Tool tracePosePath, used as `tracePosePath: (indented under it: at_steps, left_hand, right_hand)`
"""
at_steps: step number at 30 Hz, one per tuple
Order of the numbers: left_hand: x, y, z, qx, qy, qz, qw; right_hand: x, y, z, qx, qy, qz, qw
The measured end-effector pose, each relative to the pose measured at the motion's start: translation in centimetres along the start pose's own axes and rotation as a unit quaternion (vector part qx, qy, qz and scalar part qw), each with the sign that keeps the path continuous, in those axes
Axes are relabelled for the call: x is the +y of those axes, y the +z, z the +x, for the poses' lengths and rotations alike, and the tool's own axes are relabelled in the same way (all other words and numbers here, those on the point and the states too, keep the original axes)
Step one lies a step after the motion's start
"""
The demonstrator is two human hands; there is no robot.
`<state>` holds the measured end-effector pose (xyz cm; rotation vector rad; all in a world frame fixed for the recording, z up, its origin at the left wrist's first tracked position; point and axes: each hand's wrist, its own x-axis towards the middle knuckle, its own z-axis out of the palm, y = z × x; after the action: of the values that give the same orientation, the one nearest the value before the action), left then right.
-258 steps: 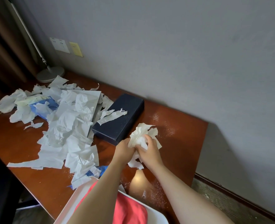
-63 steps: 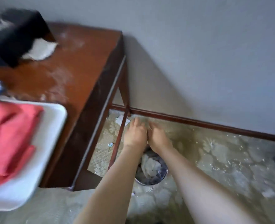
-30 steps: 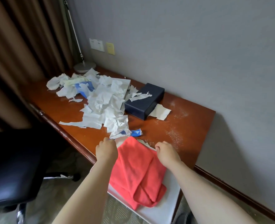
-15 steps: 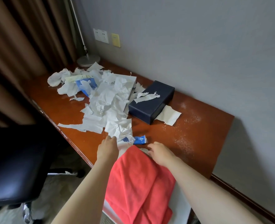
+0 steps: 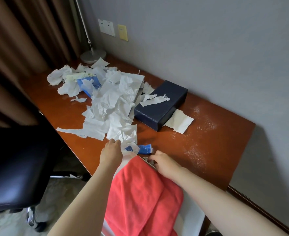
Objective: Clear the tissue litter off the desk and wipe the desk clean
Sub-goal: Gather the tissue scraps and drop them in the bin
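Brown table (image 5: 208,143) across mid-frame; torn tissue litter (image 5: 109,103) heaped left of centre, beside navy box (image 5: 160,106). Red cloth (image 5: 140,198) at lower centre on white tray (image 5: 191,222). Left hand (image 5: 111,153) touching nearest tissue, right hand (image 5: 164,161) at tray's far edge; fingers curled, grip unclear

Both bare forearms extended forward; left hand (image 5: 111,152) fingers curled, right hand (image 5: 164,161) seemingly pinching

One dark box (image 5: 160,108), one red cloth (image 5: 143,198), one lamp (image 5: 92,56), two hands (image 5: 111,153).
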<state>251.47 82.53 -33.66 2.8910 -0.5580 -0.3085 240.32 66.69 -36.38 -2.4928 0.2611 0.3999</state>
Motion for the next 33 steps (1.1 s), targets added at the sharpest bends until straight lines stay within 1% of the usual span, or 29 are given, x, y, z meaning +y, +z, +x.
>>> tracePosePath:
  at_steps: [3,6,8,10,12,14,16,17,19,22,24,27,30,33]
  left_hand:
    - [-0.2,-0.2,1.1,0.014,-0.002,-0.018,1.000]
    - [-0.1,-0.2,2.1,0.009,0.011,-0.027,1.000]
    - [0.0,-0.1,2.9,0.002,0.021,-0.033,0.999]
    - [0.1,-0.1,3.7,-0.002,0.027,-0.041,0.999]
    - [0.1,0.0,4.3,-0.007,0.027,-0.048,0.998]
    - [0.0,0.0,4.7,-0.012,0.031,-0.058,0.998]
    - [-0.2,0.0,4.9,-0.034,0.041,-0.083,0.995]
    - [-0.5,0.1,4.9,-0.053,0.052,-0.097,0.992]
    - [-1.2,0.1,4.9,-0.086,0.089,-0.109,0.986]
    - [-2.4,0.0,4.9,-0.122,0.144,-0.099,0.977]
    - [-2.9,0.0,5.0,-0.135,0.155,-0.086,0.975]
    - [-3.5,0.2,5.5,-0.126,0.155,-0.079,0.977]
    - [-3.5,0.4,5.7,-0.110,0.156,-0.087,0.978]
    - [-3.3,0.5,5.6,-0.104,0.153,-0.096,0.978]
  right_hand:
    - [0.3,-0.5,0.3,-0.001,-0.014,-0.033,0.999]
    - [0.3,-0.8,0.2,-0.007,-0.011,-0.071,0.997]
    - [0.2,-0.9,0.1,-0.003,-0.007,-0.074,0.997]
    - [0.0,-1.4,0.4,0.027,0.006,-0.038,0.999]
    - [0.0,-2.3,0.8,0.082,0.029,0.019,0.996]
    - [0.0,-3.1,1.3,0.136,0.044,0.051,0.988]
    - [0.1,-3.6,1.9,0.162,0.047,0.062,0.984]
    - [0.0,-3.7,2.1,0.160,0.047,0.064,0.984]
    - [-0.2,-3.5,2.4,0.134,0.047,0.063,0.988]
    - [-0.4,-3.1,2.7,0.101,0.036,0.048,0.993]
    - [-0.5,-3.1,2.8,0.078,0.023,0.030,0.996]
    - [-0.3,-3.8,2.3,0.000,-0.014,-0.026,1.000]
    - [0.3,-4.4,1.1,-0.100,-0.049,-0.115,0.987]
    - [0.5,-4.3,0.5,-0.142,-0.047,-0.153,0.977]
